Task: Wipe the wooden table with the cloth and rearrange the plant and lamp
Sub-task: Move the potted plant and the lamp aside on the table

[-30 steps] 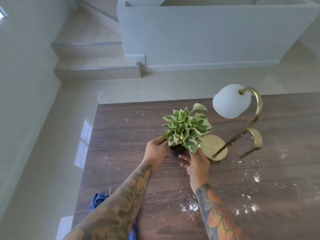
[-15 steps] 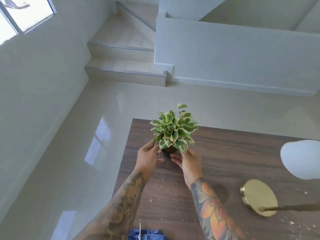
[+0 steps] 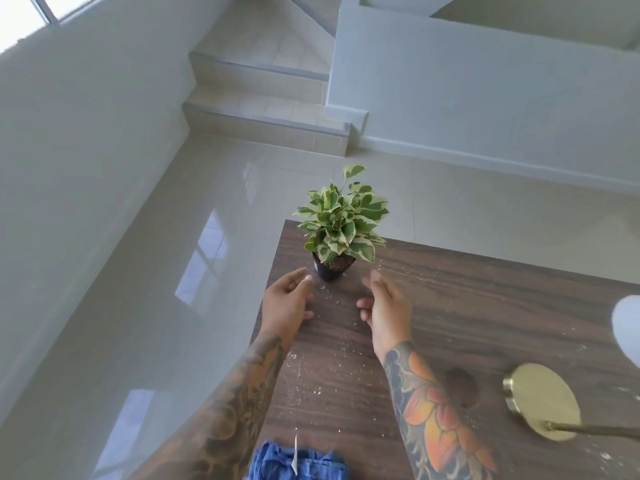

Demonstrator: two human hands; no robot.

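Standing upright in the head view, the potted plant point(image 3: 341, 223) occupies the far left corner of the wooden table point(image 3: 485, 306), its small black pot point(image 3: 330, 270) close to both table edges. The left hand point(image 3: 285, 303) and right hand point(image 3: 382, 306) flank the pot on the near side, each just apart from it. Both hands have relaxed, loosely spread fingers and hold nothing.

The brass lamp point(image 3: 540, 400) sits well to the right: its round base rests on the table, its stem runs out of frame, and part of its white shade point(image 3: 628, 327) shows at the right edge. A blue cloth point(image 3: 298, 464) lies at the near edge of the table, untouched. White crumbs or dust point(image 3: 311, 382) are scattered across the surface between the arms and around the lamp base.

Assessment: the plant appears placed; wiping is not yet done.

Hazards:
- Pot near the corner. A wiping stroke or a brushing forearm could push it over the edge.
- Top-heavy foliage on a small pot. A light knock could tip it and spill soil.
- Lamp stem lying low across the right side. A sweeping cloth could snag it and drag the base.
- Wiping toward the left edge would send debris onto the glossy floor point(image 3: 173, 271).
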